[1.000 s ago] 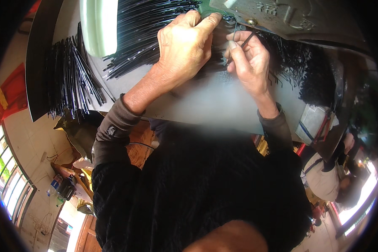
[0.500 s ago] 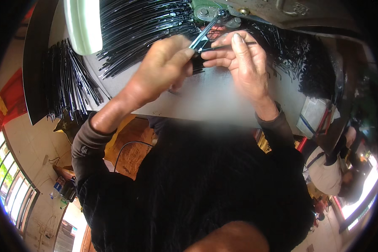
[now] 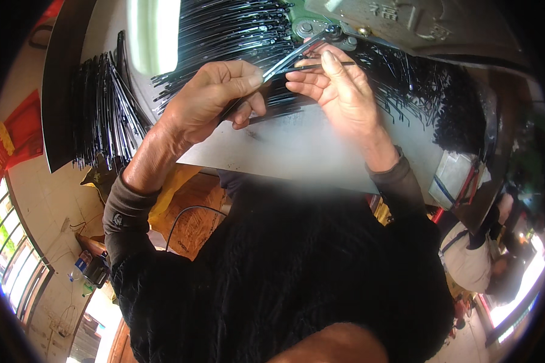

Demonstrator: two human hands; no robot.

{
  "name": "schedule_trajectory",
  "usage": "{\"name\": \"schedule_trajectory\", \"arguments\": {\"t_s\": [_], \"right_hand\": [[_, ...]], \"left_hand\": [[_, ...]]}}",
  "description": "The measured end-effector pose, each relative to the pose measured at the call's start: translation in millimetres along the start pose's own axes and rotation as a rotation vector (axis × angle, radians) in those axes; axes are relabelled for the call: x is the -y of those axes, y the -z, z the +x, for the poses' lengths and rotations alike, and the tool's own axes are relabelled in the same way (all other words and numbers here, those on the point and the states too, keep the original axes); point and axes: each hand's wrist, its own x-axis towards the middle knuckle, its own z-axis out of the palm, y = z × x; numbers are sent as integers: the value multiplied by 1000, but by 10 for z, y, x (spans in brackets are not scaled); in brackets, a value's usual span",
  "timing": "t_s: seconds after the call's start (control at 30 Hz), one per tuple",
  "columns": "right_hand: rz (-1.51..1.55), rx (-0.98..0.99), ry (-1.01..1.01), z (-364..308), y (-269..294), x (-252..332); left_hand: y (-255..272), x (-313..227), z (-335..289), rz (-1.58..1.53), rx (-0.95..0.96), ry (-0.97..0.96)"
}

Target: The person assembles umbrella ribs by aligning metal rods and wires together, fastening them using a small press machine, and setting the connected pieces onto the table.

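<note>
Over the front of the grey table, my left hand [image 3: 215, 94] is closed, thumb and index finger pinching the near end of a long shiny metal strip [image 3: 287, 58]. That strip slants up to the right, toward a bolt on a green machine [image 3: 312, 25]. My right hand [image 3: 348, 100] is closed on a thin black rod [image 3: 339, 64], its thumb pressed over the rod and the other fingers loosely curled. The two pieces come close together or cross between my hands; whether they are joined I cannot tell.
A large pile of black rods [image 3: 236, 36] lies behind my left hand, and a smaller bundle [image 3: 106, 109] at far left. Thin bent black pieces [image 3: 399, 85] heap on the right. A white lamp [image 3: 153, 36] overhangs the table [image 3: 224, 158]. Another person [image 3: 469, 257] is at right.
My left hand has drawn back slightly to the left, with its lower fingers now more visible. My right hand keeps its hold on the black rod. The whole view has shifted a little.
</note>
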Motion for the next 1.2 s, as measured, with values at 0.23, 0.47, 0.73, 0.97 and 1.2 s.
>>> {"name": "schedule_trajectory", "arguments": {"t_s": [0.23, 0.47, 0.73, 0.97, 1.2], "right_hand": [[42, 45, -13, 136, -178, 60], [99, -113, 149, -150, 196, 246], [104, -208, 373, 57, 320, 347], [-1, -184, 352, 66, 304, 294], [13, -254, 433, 57, 339, 255]], "left_hand": [[-52, -240, -99, 477, -124, -191], [31, -102, 61, -199, -176, -108], [-416, -112, 538, -647, -146, -298], [-462, -86, 577, -632, -292, -376], [-466, 24, 735, -543, -264, -503]]}}
